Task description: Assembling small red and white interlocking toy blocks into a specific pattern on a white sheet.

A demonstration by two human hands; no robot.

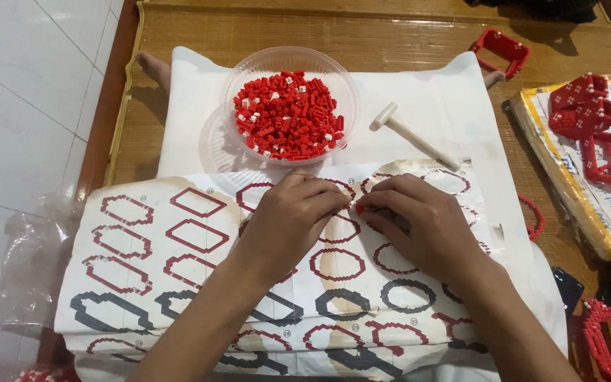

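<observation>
Left hand [293,216] and right hand [419,223] meet fingertip to fingertip over the printed pattern sheet [178,247]. Both grips pinched nearly closed on a tiny red brick piece [359,209], only a sliver of which shows between the fingers; which hand bears most of it cannot be told.

Handling, judged: piece is hard plastic, very light, stiff, smooth enough to slip; best taken by its side edges with fingertip pads. Assembled rings likely snap apart if bent.

Surroundings:
- clear round plastic bowl [245,71] heaped with loose red bricks [288,113], a few white ones mixed in, just beyond the hands
- small pale mallet [408,134] lying right of the bowl, on white paper
- sheet shows rows of red and dark octagonal ring outlines, brown-stained at the edges
- flat yellow-edged package [567,191] at far right, carrying finished red block pieces [588,113]
- crumpled clear plastic bag [26,262] at left, on the tiled floor
</observation>
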